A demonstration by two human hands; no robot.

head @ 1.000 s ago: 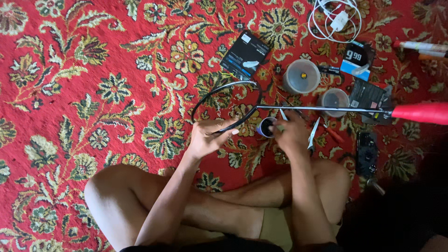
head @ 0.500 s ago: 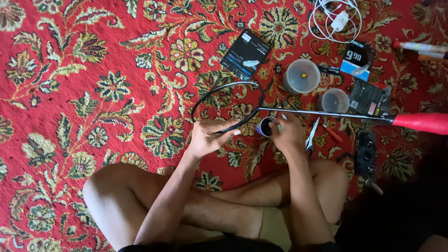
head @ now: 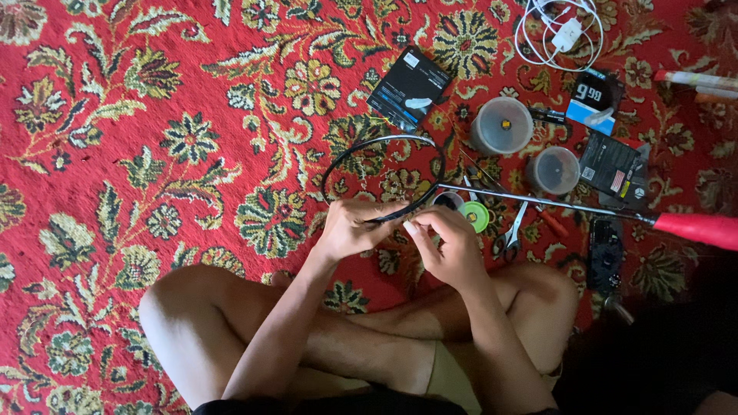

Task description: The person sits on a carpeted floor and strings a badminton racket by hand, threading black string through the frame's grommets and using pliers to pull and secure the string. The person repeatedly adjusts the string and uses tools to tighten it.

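A red carpet with green and cream flowers fills the floor, and a person sits cross-legged on it, bare knees near the bottom of the view. Across the middle lies a racket with a dark, empty oval head; its thin metal shaft runs right to a red handle at the right edge. The head rests just beyond the hands, its near rim passing under the fingers.

The left hand is closed on the near rim of the racket head, its grip clamped on the frame. The right hand sits just beside it, fingertips pinched together at the rim; whether something thin lies between them is too small to tell.

Far of the racket head lies a dark flat packet. To the right stand two round clear tubs, one far and one nearer by the shaft. A coil of white cable lies at the far edge, with a small black and blue packet below it and another dark packet to the right. A green roll of tape lies just right of the right hand, touching the shaft's line, and scissors lie next to it.
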